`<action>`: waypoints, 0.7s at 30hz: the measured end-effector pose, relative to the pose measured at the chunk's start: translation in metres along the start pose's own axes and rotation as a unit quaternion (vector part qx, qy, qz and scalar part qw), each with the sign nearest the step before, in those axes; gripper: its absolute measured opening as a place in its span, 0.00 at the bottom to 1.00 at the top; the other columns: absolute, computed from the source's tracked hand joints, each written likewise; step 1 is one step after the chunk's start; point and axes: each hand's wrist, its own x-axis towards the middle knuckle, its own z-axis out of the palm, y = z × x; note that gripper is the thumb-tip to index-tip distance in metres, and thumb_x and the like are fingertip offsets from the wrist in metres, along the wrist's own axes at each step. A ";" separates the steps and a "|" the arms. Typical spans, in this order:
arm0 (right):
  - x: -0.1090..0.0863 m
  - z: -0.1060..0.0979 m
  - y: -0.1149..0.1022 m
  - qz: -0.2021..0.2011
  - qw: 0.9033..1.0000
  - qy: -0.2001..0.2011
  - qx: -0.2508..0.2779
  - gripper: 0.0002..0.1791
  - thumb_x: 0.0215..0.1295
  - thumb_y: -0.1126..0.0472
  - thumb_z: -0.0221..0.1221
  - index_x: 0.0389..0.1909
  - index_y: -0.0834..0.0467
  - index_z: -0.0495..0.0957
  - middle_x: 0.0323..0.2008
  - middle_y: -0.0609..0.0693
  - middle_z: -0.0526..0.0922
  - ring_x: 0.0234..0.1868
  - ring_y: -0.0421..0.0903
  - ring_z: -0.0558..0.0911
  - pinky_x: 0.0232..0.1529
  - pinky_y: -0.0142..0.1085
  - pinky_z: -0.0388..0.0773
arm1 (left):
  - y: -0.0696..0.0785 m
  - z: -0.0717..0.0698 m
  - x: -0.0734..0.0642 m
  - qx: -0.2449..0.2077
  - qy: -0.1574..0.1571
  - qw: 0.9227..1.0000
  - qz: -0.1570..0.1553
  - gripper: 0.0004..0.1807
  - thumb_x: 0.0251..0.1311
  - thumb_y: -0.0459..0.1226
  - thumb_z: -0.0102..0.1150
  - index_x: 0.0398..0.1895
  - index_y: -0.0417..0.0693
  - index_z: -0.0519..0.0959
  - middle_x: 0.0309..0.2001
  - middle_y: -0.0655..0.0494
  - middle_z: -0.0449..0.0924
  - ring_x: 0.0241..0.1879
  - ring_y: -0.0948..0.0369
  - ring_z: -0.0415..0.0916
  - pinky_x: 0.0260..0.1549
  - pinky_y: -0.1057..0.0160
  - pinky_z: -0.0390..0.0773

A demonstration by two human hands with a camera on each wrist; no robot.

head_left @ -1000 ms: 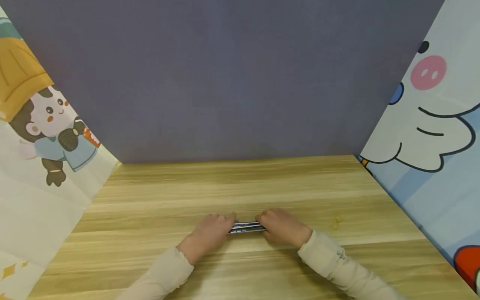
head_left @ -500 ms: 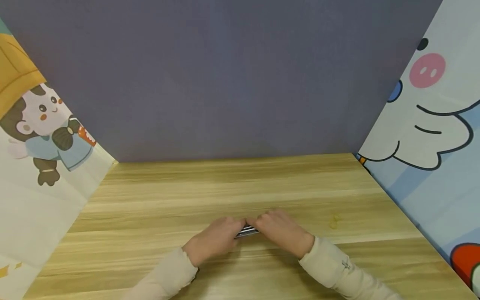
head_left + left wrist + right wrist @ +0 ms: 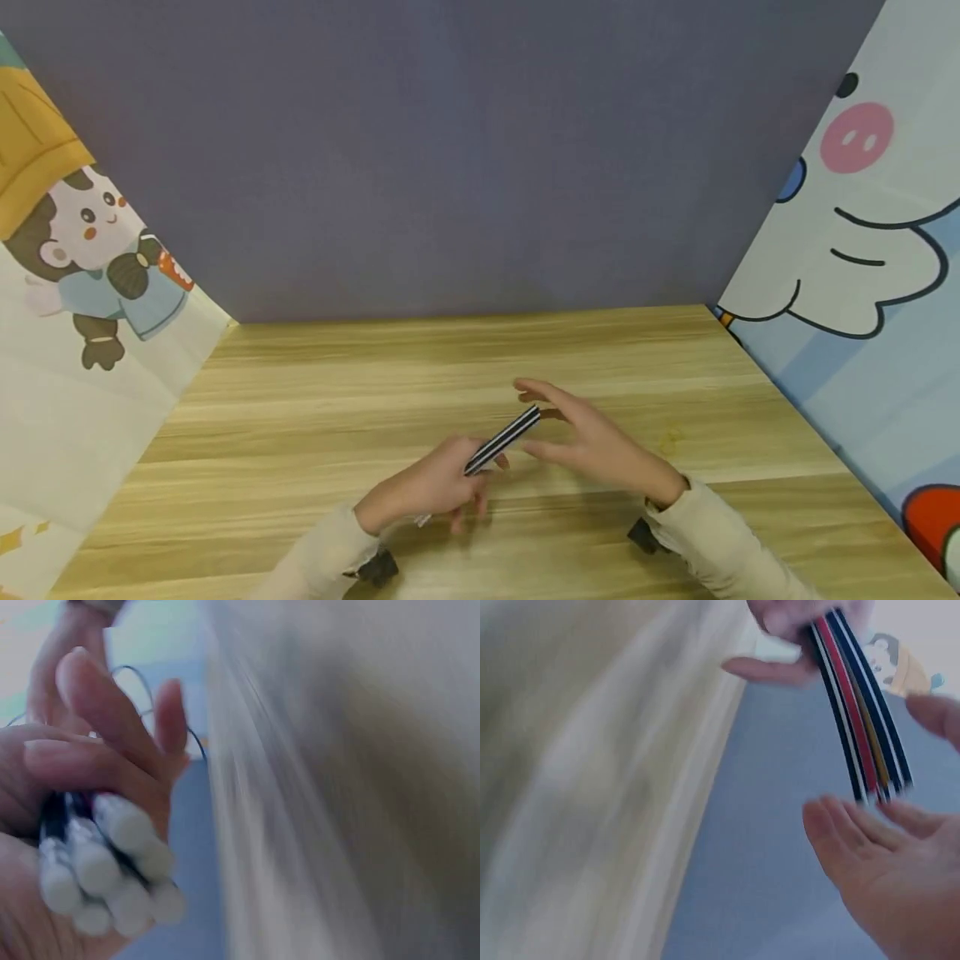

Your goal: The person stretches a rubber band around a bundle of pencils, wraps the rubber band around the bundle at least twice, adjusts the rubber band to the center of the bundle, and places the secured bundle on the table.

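Observation:
A bundle of several striped pencils [image 3: 501,442] slants up and to the right, over the middle of the table. My left hand [image 3: 427,479] grips it near its lower part. White eraser ends [image 3: 97,866] poke out of that hand in the left wrist view. Seen from the right wrist, the pencils [image 3: 862,712] show dark, white, red and yellowish stripes. My right hand [image 3: 592,437] has its fingers spread and thumb apart around the far end of the bundle. In the right wrist view, the right hand's fingertips [image 3: 821,814] are right at the pencil ends.
Beneath both hands lies a wood-grain table [image 3: 337,375]. A grey panel [image 3: 465,167] rises along its back edge. Cartoon-printed sheets flank it, one on the left [image 3: 45,433] and one on the right [image 3: 847,400]. Dark wrist devices [image 3: 378,568] show below the sleeves.
Both hands gripped the level bundle at its ends, then drew together. Now the right hand has let go, opened and moved right, while the bundle has tilted up in the left hand.

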 end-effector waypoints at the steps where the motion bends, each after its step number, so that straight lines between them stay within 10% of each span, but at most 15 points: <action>1: -0.001 0.002 -0.001 0.002 1.000 0.006 0.016 0.39 0.67 0.50 0.64 0.76 0.41 0.56 0.71 0.45 0.67 0.69 0.47 0.69 0.66 0.49 0.70 | 0.001 0.001 0.000 -0.039 -0.016 0.999 -0.001 0.13 0.72 0.28 0.48 0.55 0.29 0.72 0.19 0.51 0.80 0.06 0.65 0.69 0.02 0.64 0.70; 8: -0.002 0.017 -0.003 -0.014 0.996 0.077 0.052 0.30 0.75 0.52 0.55 0.75 0.45 0.59 0.69 0.47 0.69 0.68 0.48 0.70 0.68 0.47 0.68 | 0.010 0.015 0.011 -0.245 -0.077 0.966 -0.019 0.21 0.72 0.39 0.55 0.59 0.34 0.66 0.19 0.55 0.77 0.06 0.70 0.63 0.03 0.71 0.61; 21: 0.003 0.021 0.001 -0.009 0.982 0.081 0.172 0.28 0.73 0.63 0.56 0.72 0.61 0.64 0.64 0.63 0.75 0.64 0.56 0.76 0.59 0.32 0.76 | -0.001 0.036 0.020 -0.331 -0.073 0.941 0.014 0.18 0.74 0.37 0.51 0.59 0.35 0.63 0.18 0.61 0.72 0.06 0.73 0.59 0.03 0.73 0.58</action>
